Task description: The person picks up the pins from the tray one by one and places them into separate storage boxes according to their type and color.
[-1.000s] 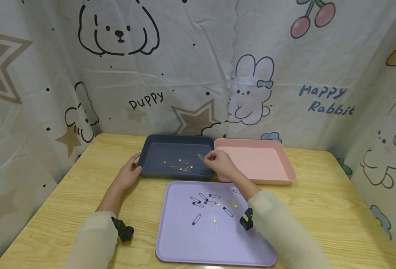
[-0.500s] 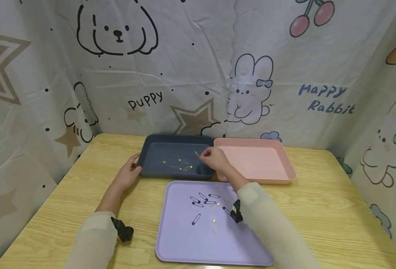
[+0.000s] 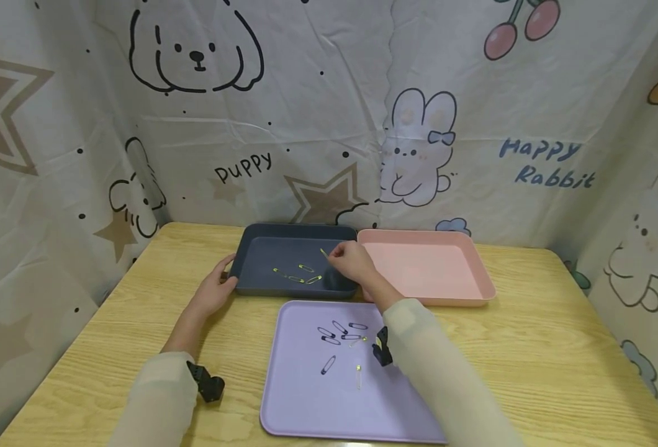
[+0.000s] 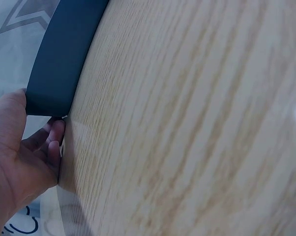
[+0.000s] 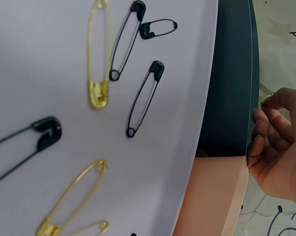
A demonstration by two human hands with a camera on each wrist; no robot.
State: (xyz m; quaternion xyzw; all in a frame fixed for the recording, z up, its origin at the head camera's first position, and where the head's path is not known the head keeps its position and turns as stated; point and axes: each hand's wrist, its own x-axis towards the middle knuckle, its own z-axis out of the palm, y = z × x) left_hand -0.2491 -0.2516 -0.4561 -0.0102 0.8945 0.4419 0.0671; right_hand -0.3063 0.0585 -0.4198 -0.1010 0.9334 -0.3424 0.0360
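In the head view my right hand pinches a yellow safety pin above the right part of the dark blue tray. Several yellow safety pins lie in that tray. At its left near corner, my left hand grips the tray; the left wrist view shows the thumb at the rim and curled fingers low by the corner. On the lilac tray lie several black safety pins and yellow ones. The right sleeve hides part of this tray.
A pink tray stands against the dark one on the right, partly behind my right forearm. The wooden table extends on both sides. A printed cloth hangs behind and beside the table.
My right hand has moved slightly left and farther over the dark tray with the pinched yellow safety pin. My left hand stays at the tray's corner.
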